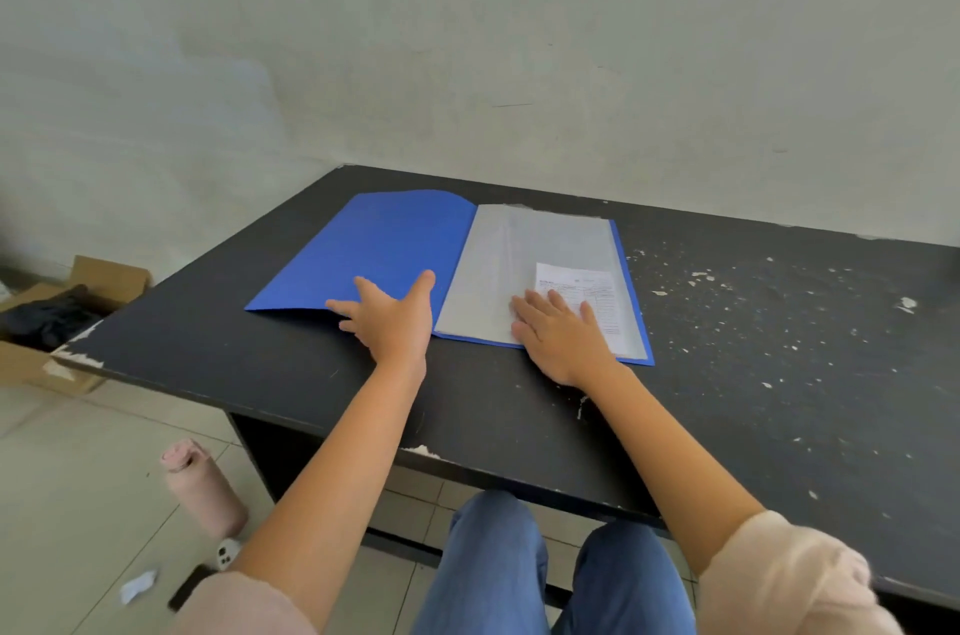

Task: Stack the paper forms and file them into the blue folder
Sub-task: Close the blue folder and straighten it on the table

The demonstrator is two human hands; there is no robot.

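both hands flat, left hand (390, 317) on blue folder (374, 250), right hand (558, 335) on paper forms (589, 294)

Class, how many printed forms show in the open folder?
1: a printed form on the blue folder's right side, under the right hand; more may lie beneath.

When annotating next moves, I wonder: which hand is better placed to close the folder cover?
Probably left. The left hand touches the open blue cover; the right hand lies flat on the filed form.

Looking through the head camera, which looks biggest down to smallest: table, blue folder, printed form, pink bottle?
table
blue folder
pink bottle and printed form: about alike, form partly under the right hand
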